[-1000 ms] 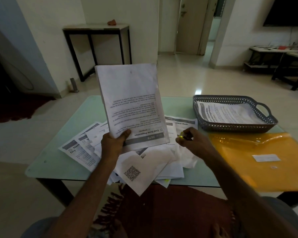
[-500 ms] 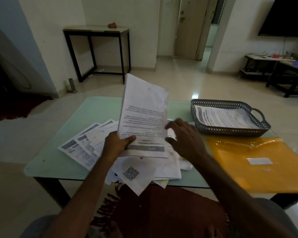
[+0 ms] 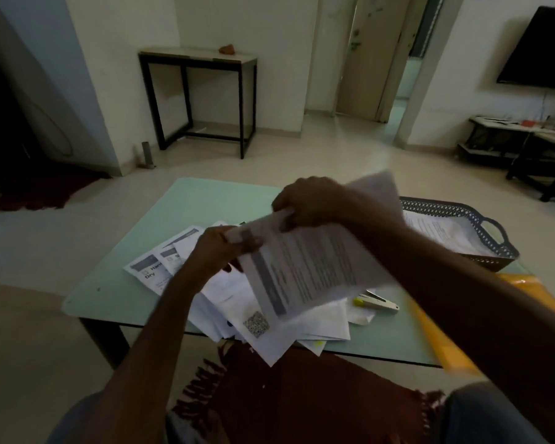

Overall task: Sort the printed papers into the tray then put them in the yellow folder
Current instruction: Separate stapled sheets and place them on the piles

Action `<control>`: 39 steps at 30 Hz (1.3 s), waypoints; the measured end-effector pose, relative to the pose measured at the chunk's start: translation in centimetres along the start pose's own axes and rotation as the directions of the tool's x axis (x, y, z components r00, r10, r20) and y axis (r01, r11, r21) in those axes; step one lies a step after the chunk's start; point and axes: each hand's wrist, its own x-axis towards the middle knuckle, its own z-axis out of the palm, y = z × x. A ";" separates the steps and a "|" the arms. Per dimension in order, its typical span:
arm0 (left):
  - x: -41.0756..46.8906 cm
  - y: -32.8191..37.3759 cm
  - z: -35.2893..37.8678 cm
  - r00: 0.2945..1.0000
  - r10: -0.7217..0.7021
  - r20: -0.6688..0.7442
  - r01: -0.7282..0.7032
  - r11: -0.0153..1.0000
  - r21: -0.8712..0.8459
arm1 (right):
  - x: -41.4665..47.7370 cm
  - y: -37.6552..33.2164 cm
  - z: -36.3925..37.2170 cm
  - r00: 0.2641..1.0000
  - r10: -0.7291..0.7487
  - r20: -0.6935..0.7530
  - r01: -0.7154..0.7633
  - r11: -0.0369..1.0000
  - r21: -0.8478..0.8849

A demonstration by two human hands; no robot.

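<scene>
Both hands hold one printed paper point(image 3: 314, 267), blurred and tilted toward the right above the table. My left hand point(image 3: 218, 251) pinches its near-left corner and my right hand point(image 3: 314, 203) grips its top edge. Under it a loose pile of printed papers point(image 3: 269, 318) is spread across the table, one sheet showing a QR code. The grey perforated tray point(image 3: 491, 238) stands at the right with a printed sheet inside. The yellow folder point(image 3: 436, 334) lies in front of the tray, mostly hidden by my right forearm.
A stapler with a yellow tip point(image 3: 377, 303) lies on the pale green table point(image 3: 186, 206) beside the pile. A dark red rug point(image 3: 302, 395) lies below the table's near edge. A black-framed side table point(image 3: 199, 59) stands against the far wall.
My right hand has risen from the pile and taken the top edge of the held paper. The paper has swung from upright to tilting right. The stapler now lies uncovered on the table.
</scene>
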 end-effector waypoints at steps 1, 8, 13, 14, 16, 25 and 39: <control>-0.3 0.2 -0.3 1.000 0.017 -0.025 -0.020 0.995 -0.095 | -1.0 1.8 -0.4 0.999 0.035 0.001 -0.035 0.994 0.103; -0.3 0.9 2.1 0.974 -0.221 -0.054 0.177 0.885 -0.431 | -7.9 8.7 5.6 0.885 0.451 -0.115 -0.143 0.500 0.854; -1.7 0.7 5.7 0.974 -0.211 0.084 0.224 0.836 -0.501 | -10.0 6.3 12.5 0.784 0.620 -0.002 -0.134 0.172 0.976; -1.8 0.6 6.6 0.976 -0.211 0.059 0.214 0.861 -0.461 | -10.1 5.5 13.5 0.776 0.631 0.024 -0.131 0.123 0.984; -1.5 -0.2 7.8 0.979 -0.195 -0.058 0.159 0.912 -0.378 | -9.9 4.3 15.0 0.790 0.610 0.066 -0.111 0.036 0.993; -0.8 -2.0 8.3 0.958 -0.183 -0.222 0.113 0.950 -0.293 | -7.0 4.0 15.2 0.694 0.715 -0.086 -0.063 0.179 0.982; -0.9 -3.0 9.0 0.946 -0.166 -0.277 0.074 0.947 -0.313 | -7.2 3.8 16.3 0.537 0.764 -0.357 -0.056 0.455 0.889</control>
